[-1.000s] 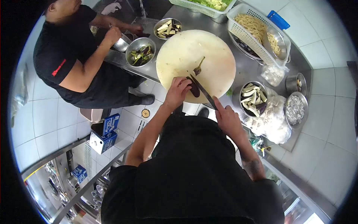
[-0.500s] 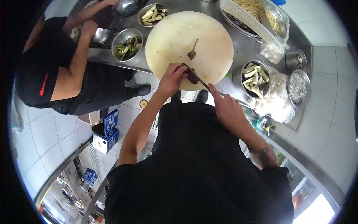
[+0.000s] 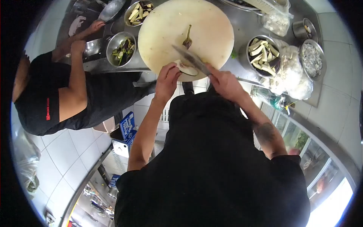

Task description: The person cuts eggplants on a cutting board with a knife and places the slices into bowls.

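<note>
My left hand (image 3: 167,78) is closed on a cut eggplant piece (image 3: 188,69), whose pale inner face shows, at the near edge of the round cutting board (image 3: 217,28). In my right hand (image 3: 225,85) is the handle of a knife (image 3: 192,59); its blade points up and left, over the board and just above the piece. Beyond the blade, an eggplant stem end (image 3: 187,42) lies on the board. To the right stands a metal pot of cut eggplant (image 3: 263,56).
A co-worker (image 3: 64,87) stands at the left, holding a metal pan (image 3: 111,10). Bowls of eggplant trimmings (image 3: 121,49) and eggplant pieces (image 3: 139,13) sit left of the board. Plastic bags (image 3: 289,72) and a metal bowl (image 3: 311,60) are at the right.
The eggplant piece now shows its pale cut face instead of dark skin. The knife has come up off it. The view has shifted, and the co-worker's arms have moved.
</note>
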A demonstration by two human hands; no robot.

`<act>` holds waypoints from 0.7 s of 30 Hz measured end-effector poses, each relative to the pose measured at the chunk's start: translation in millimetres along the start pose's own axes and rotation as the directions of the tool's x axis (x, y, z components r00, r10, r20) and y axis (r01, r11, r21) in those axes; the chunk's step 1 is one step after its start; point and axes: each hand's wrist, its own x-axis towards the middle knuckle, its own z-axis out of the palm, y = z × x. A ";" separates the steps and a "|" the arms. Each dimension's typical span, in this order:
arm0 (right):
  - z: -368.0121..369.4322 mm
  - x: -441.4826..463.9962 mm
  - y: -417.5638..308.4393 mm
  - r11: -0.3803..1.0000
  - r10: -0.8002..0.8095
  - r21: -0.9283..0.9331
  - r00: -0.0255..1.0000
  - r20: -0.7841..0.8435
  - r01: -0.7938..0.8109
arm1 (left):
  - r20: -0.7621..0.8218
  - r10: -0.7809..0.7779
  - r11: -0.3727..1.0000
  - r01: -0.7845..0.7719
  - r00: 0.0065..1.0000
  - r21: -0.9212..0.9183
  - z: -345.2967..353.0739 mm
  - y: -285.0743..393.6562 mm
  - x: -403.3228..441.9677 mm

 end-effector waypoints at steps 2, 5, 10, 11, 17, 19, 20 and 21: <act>-6.3 -3.9 -4.2 0.998 -0.023 0.061 0.992 -0.128 0.031 | -0.014 0.032 0.999 -0.032 0.999 -0.007 0.3 0.1 -3.2; -15.8 -13.1 -17.4 0.996 0.075 -0.042 0.994 -0.079 -0.078 | -0.017 0.010 1.000 -0.010 1.000 0.013 2.7 1.3 -2.1; -29.2 -29.4 -44.9 0.959 0.078 -0.278 0.990 0.114 -0.044 | -0.030 0.098 0.995 -0.097 0.995 0.013 2.7 -1.8 1.1; -29.7 -31.6 -48.5 0.956 0.105 -0.290 0.979 0.174 -0.051 | -0.036 0.093 0.996 -0.092 0.995 0.013 3.5 -1.8 1.5; -31.1 -33.7 -56.7 0.951 0.144 -0.300 0.966 0.215 -0.075 | -0.072 0.109 0.994 -0.107 0.991 0.034 7.3 -3.4 -1.0; -29.3 -32.2 -61.5 0.949 0.194 -0.290 0.951 0.242 -0.120 | -0.054 0.088 0.996 -0.086 0.995 0.029 8.8 -4.9 -2.8; -28.1 -31.1 -64.0 0.945 0.244 -0.281 0.931 0.271 -0.166 | -0.056 0.086 0.996 -0.084 0.995 0.029 9.7 -6.0 -3.6; -23.5 -28.9 -63.1 0.945 0.244 -0.281 0.931 0.273 -0.165 | -0.058 0.091 0.996 -0.089 0.994 0.027 9.4 -5.0 -3.4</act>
